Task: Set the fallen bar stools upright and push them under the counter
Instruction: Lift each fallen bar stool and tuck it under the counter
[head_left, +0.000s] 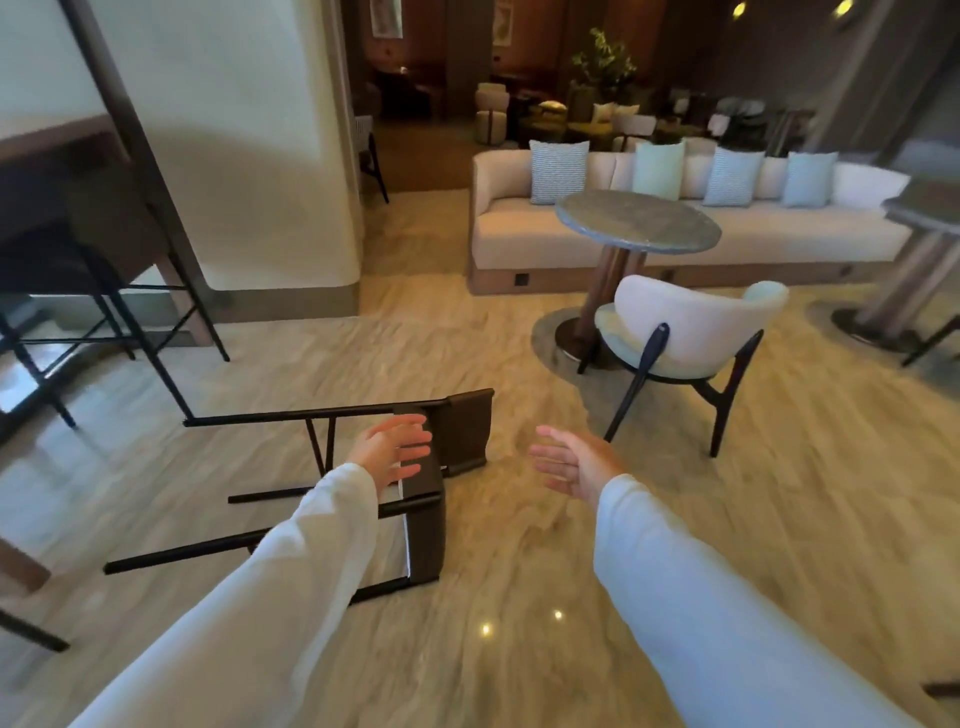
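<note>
A dark bar stool (427, 525) lies on its side on the marble floor at the lower centre, its thin black legs pointing left and its low backrest (470, 431) to the right. My left hand (392, 449) hovers over the stool's seat and backrest, fingers spread, holding nothing. My right hand (574, 460) is held open to the right of the stool, apart from it. The wooden counter (57, 145) runs along the left edge, with an upright dark stool (104, 280) tucked beneath it.
A white upholstered chair (691, 332) stands just right of and beyond the fallen stool, at a round pedestal table (638, 221). A long cream sofa (519, 234) with cushions lies behind. Another stool's black leg (31, 631) pokes in at the lower left.
</note>
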